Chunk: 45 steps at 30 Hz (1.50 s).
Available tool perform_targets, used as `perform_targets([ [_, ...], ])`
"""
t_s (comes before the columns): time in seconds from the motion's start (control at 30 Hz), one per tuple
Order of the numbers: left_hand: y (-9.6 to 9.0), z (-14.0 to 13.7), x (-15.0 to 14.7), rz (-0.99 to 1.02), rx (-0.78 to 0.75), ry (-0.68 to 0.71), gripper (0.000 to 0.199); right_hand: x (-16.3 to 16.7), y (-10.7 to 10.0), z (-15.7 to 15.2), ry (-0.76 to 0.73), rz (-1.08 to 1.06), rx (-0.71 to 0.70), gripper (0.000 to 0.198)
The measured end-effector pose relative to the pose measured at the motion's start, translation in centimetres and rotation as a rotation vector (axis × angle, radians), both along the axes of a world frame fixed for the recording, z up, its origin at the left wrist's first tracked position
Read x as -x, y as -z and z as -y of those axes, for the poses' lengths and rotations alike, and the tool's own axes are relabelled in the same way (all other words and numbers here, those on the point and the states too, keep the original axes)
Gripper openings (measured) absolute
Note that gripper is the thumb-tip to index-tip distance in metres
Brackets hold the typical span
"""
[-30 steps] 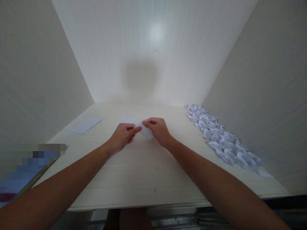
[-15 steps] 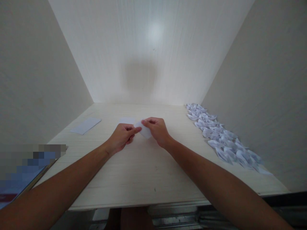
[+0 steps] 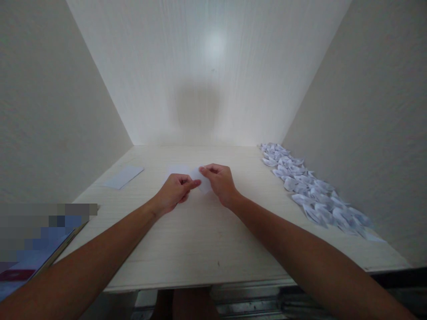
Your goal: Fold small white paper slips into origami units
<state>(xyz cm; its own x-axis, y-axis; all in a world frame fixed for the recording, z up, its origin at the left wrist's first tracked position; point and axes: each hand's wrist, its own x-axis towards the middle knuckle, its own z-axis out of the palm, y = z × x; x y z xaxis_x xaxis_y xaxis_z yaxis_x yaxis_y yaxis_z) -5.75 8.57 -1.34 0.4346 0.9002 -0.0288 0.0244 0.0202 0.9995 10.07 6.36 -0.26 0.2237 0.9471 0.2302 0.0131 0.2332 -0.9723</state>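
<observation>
Paper piece: small white slip (image 3: 201, 181), pinched between both hands just above the table, centre of the scene.
Left hand (image 3: 176, 191): thumb and forefinger closed on the slip's left edge.
Right hand (image 3: 218, 181): fingertips closed on its right part.
Table (image 3: 200, 235): pale wood.
Behind hands: flat white sheet (image 3: 176, 169).
Far left: another paper rectangle (image 3: 124, 177).
Right edge: row of folded paper pieces (image 3: 310, 191) along the wall.

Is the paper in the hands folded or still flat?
Cannot tell. The paper is pinched between the left hand and right hand, which hide most of it; no crease shows.
</observation>
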Motion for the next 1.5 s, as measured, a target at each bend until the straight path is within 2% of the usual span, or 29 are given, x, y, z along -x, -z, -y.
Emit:
perform_targets([
  [0.37,0.31,0.15,-0.41,0.056,-0.003,0.039,0.052,0.27,0.10,0.03,0.043,-0.115,0.039,0.025],
  [0.73,0.49,0.35,-0.60,-0.005,-0.011,0.024,0.050,0.65,0.44,-0.02,0.071,-0.225,0.064,0.025],
  [1.1,0.34,0.69,-0.77,0.020,0.015,0.045,0.048,0.77,0.16,0.02,0.055,-0.367,0.031,0.023],
  [1.5,0.49,0.67,-0.74,0.058,0.028,0.044,0.046,0.62,-0.05,-0.28,0.086,-0.423,0.007,0.023],
])
